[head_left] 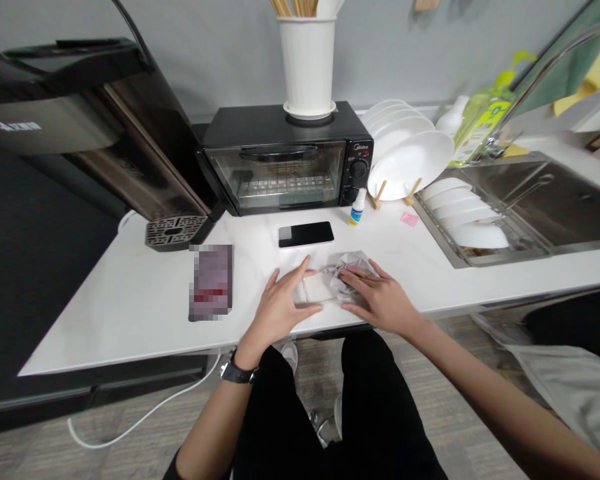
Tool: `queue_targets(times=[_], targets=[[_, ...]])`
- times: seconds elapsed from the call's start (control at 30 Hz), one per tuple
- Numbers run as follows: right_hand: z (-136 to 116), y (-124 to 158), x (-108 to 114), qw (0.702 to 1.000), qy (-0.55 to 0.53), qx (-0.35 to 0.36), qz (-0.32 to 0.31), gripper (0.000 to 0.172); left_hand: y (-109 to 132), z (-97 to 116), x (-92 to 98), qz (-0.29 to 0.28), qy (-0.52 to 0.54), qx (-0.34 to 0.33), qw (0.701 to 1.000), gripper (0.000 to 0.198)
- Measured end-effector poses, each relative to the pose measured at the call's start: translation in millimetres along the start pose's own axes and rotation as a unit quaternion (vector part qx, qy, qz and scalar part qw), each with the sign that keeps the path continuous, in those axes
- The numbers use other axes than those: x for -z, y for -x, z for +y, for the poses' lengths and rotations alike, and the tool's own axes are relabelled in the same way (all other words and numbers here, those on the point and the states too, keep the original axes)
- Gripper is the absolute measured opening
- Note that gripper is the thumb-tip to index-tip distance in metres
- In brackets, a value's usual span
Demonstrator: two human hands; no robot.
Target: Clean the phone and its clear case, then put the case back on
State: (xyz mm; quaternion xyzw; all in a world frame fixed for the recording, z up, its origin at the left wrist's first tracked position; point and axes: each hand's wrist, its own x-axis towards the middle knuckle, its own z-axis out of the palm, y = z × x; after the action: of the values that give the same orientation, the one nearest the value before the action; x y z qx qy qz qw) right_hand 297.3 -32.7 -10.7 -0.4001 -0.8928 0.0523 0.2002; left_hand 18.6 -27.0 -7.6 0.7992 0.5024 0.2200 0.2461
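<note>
A clear phone case (317, 288) lies flat on the white counter (130, 313) near its front edge. My left hand (276, 308) grips the case by its left end, with the thumb at the near side and the fingers at the far side. Under the fingers of my right hand (384, 299) is a crumpled light grey cloth (351, 264), pressed onto the right part of the case, which it hides. Just behind the case rests a black-screened phone (306, 235). A small spray bottle (357, 208) stands upright behind and to the right.
A blurred-out dark purple item (211, 283) lies left of my hands. Behind stand a water dispenser (175, 230), a toaster oven (285, 175) and white plates (413, 163) in a rack. The sink (575, 207), holding bowls (460, 213), is at right.
</note>
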Motion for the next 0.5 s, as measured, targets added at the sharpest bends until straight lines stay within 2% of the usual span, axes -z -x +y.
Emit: queue_targets(times=[0.13, 0.23, 0.37, 0.43, 0.5], targets=[[-35, -25, -20, 0.998, -0.043, 0.052, -0.014, 0.073, 1, -1, -0.4, 0.005, -0.004, -0.002, 1.0, 0.111], [-42, -20, -19, 0.991, -0.104, 0.077, -0.034, 0.07, 2, -2, 0.4, 0.004, -0.002, -0.003, 1.0, 0.114], [-6, 9, 6, 0.993, -0.094, 0.046, -0.047, 0.045, 2, 0, 1.9, 0.0, 0.006, -0.003, 1.0, 0.118], [16, 20, 18, 0.997, -0.055, 0.032, -0.036, 0.04, 1, 1, 2.4, -0.006, 0.006, -0.003, 1.0, 0.117], [28, 20, 20, 0.999, -0.016, 0.027, -0.027, 0.042, 0, 2, 2.7, -0.009, 0.003, -0.002, 1.0, 0.113]])
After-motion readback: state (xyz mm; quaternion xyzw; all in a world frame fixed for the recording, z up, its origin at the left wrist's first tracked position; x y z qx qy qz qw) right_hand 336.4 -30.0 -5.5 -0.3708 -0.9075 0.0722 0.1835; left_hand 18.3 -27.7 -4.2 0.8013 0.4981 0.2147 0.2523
